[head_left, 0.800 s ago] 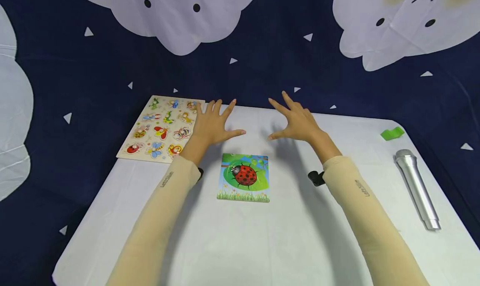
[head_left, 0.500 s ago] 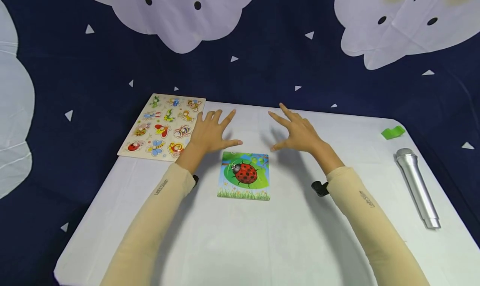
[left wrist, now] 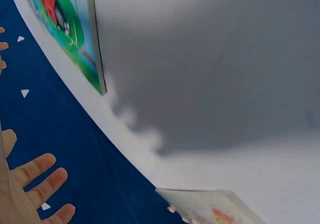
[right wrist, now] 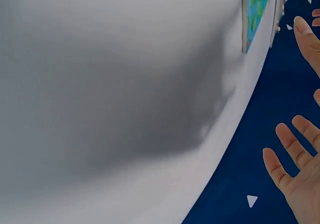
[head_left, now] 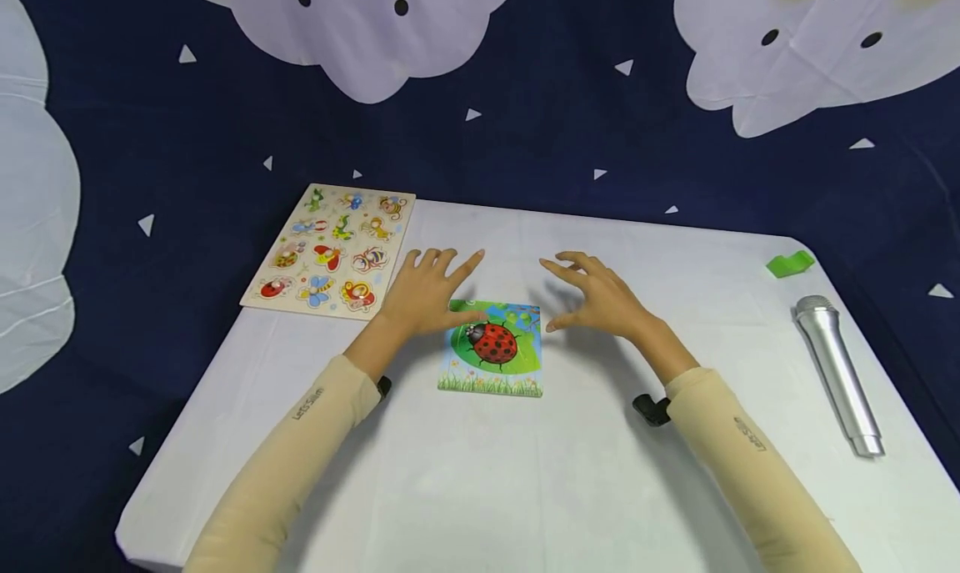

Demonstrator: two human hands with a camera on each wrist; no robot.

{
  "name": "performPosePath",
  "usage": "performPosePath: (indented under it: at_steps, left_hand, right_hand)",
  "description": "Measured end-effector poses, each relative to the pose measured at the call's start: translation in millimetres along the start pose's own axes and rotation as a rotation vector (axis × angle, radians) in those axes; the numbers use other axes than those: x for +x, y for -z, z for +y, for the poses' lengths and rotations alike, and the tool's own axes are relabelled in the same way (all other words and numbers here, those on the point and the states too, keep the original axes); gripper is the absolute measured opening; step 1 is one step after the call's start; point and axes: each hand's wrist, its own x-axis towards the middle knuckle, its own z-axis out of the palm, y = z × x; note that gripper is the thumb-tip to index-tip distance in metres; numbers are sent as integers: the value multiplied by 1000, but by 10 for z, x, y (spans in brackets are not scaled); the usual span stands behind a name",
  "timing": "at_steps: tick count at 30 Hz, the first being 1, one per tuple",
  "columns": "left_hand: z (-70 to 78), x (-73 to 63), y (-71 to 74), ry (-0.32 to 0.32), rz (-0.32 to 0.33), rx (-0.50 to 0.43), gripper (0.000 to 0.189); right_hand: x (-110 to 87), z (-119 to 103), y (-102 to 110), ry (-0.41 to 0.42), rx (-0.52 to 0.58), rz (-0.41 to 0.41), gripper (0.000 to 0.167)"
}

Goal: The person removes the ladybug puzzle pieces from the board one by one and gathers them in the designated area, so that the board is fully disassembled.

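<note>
A square ladybug picture puzzle (head_left: 495,364) lies flat in the middle of the white table. My left hand (head_left: 423,294) hovers at its upper left, fingers spread, and the thumb overlaps the puzzle's top edge in the head view. Just off the upper right corner is my right hand (head_left: 603,298), with fingers apart and slightly bent. Neither hand holds anything. In the left wrist view the puzzle (left wrist: 75,29) shows at the upper left, with the spread left fingers (left wrist: 47,186) below it. The right wrist view catches only a corner of the puzzle (right wrist: 255,19), above the right fingers (right wrist: 290,149).
A wooden insect peg board (head_left: 330,252) lies at the table's back left. On the right side are a silver microphone (head_left: 840,377) and, behind it, a small green object (head_left: 790,263). A dark blue cloth with clouds (head_left: 525,139) hangs behind the white table (head_left: 465,481).
Both hands have come down and back toward the puzzle, the left thumb now overlapping its top edge. The right fingers have bent a little more. The puzzle stays where it lay.
</note>
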Motion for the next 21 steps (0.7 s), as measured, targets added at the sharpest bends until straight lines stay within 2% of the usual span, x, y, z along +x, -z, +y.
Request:
performPosePath:
  at_steps: [4, 14, 21]
  left_hand:
    - [52, -52, -31, -27, 38, 4, 97]
    - [165, -145, -147, -70, 65, -15, 93]
    - [255, -174, -215, -85, 48, 3, 93]
  right_hand:
    - [-60, -8, -50, 9, 27, 7, 100]
    - [-153, -42, -181, -20, 105, -11, 89]
    - [-167, -74, -280, -33, 130, -38, 82]
